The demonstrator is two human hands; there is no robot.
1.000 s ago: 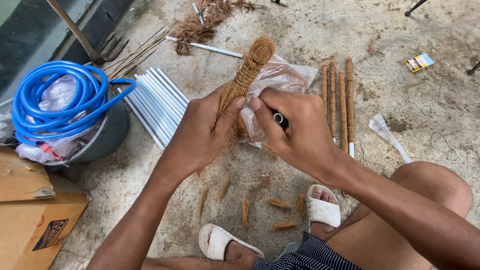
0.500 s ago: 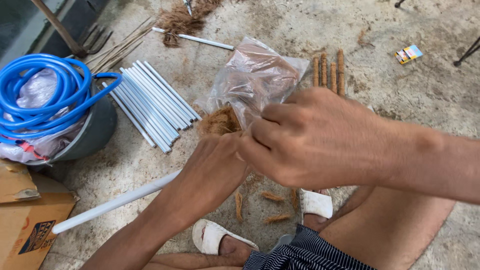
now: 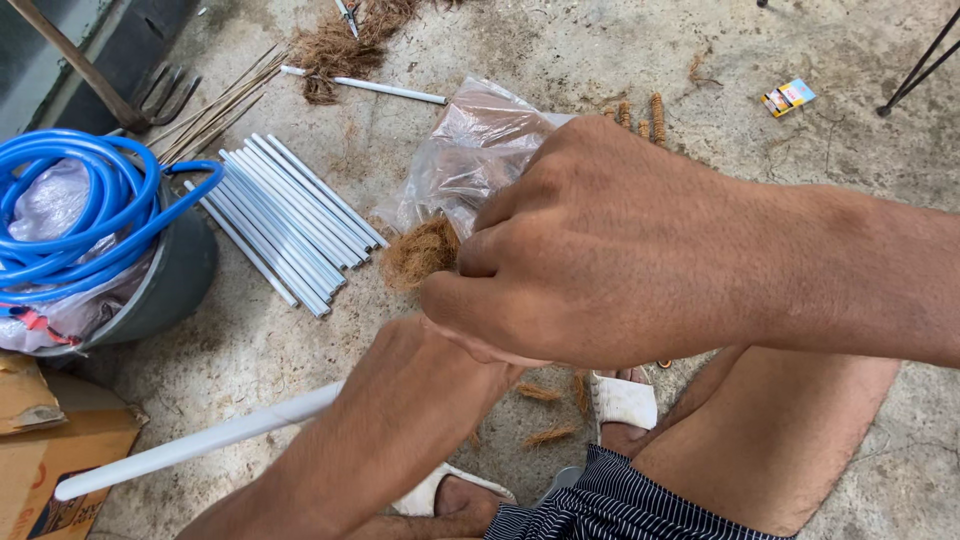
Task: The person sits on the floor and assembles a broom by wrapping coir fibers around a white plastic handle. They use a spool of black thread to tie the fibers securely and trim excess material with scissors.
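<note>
My right hand [image 3: 600, 250] fills the middle of the view, its fingers curled shut around the top of a coir-wrapped pipe, just beside the brown fibre tuft [image 3: 420, 252]. My left hand [image 3: 455, 345] lies under it and is almost wholly hidden; only its wrist and forearm show, coming up from the lower left. The bare white end of the pipe [image 3: 200, 445] sticks out to the lower left behind that forearm. A clear plastic bag [image 3: 470, 150] of fibre lies on the concrete just beyond the tuft.
A row of white pipes [image 3: 290, 220] lies left of the bag, next to a dark bucket [image 3: 175, 285] topped with a blue hose [image 3: 70, 210]. Cardboard box [image 3: 50, 450] at lower left. Finished coir sticks [image 3: 640, 115], a small box [image 3: 787, 97] and a loose fibre pile [image 3: 340, 40] lie farther off.
The coir-wrapped pipe has swung from upright to slanting, its white end now out at the lower left. My right hand has moved over the left hand and closer to the camera.
</note>
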